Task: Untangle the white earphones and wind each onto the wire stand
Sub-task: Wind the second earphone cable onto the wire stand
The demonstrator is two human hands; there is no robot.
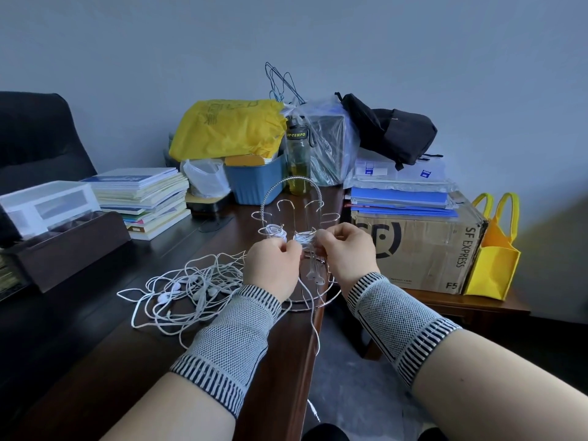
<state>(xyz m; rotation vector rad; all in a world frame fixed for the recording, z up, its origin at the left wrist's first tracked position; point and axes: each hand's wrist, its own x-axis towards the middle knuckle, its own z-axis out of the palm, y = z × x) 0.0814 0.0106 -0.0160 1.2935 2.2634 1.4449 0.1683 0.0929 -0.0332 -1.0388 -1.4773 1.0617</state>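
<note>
Head view, wire stand: the wire stand (291,214) sits upright at the desk's right edge, its arched handle on top and its ring base near the edge of the dark desk (95,329).
Wound earphones: one white bundle (276,231) sits on a left hook; a second bundle (304,240) sits on the middle hook, its earbuds (314,276) hanging below.
Left hand: the left hand (272,268) has its fingers curled, pinching white cord beside the second bundle.
Right hand: the right hand (348,249) pinches the cord at that bundle's right side.
Tangled earphones: a loose heap (187,288) lies on the desk, left of the stand.
Surroundings: book stack (143,198), blue tub (257,183), cardboard box (416,249), yellow bag (491,256).
</note>
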